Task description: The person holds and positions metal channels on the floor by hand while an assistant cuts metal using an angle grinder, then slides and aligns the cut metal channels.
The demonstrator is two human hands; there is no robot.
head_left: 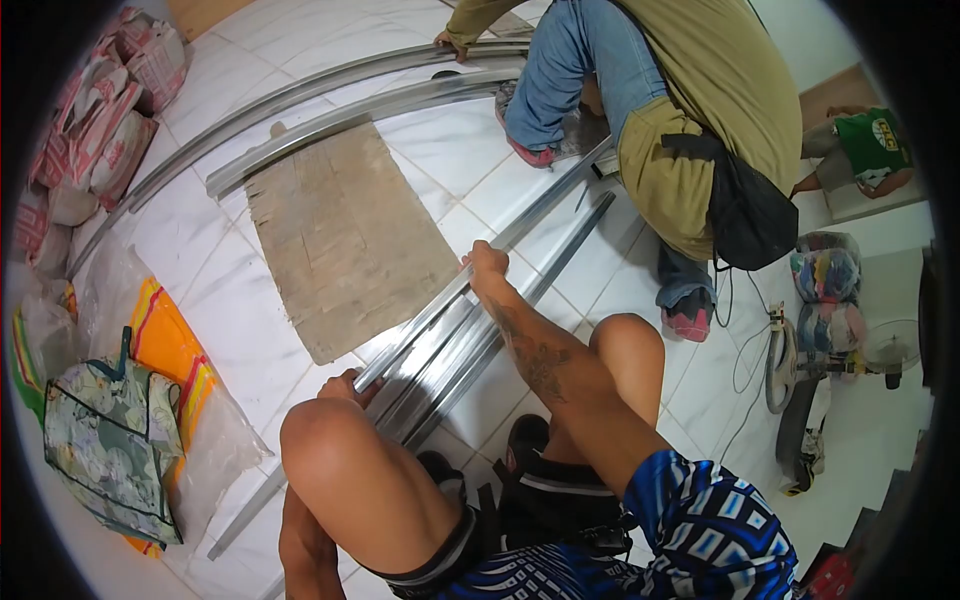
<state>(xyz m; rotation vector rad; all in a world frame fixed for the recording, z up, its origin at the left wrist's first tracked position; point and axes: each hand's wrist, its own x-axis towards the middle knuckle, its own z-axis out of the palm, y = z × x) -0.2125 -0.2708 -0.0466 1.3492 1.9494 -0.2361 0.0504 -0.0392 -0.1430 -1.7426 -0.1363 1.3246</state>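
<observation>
The right hand (488, 258) is closed around a long, straight, silvery metal channel (540, 208), its fingers curled over the edge partway along. The left hand (350, 388), partly hidden by the raised left knee (325, 440), grips the same channel at its lower left, thumb and fingers pressed against it.

The channel is narrow and smooth, with a dull grey sheen and brighter reflections along its folded edges. It runs slantwise above the white tiled floor (585, 270), from between the knees and the cardboard up toward a crouching co-worker in an olive top (730, 60) and blue jeans. Just beside it, several parallel silvery metal channels (468, 370) lie on the floor; their broad faces are shiny and catch the light, with darker lines along the edges.

A flat, worn sheet of brown cardboard (345, 240) lies to the left of the held channel. Beyond it, more long grey metal channels (330, 120) stretch across the tiles, looking curved in this wide view. The co-worker's hand (455, 45) touches the farthest of these.
</observation>
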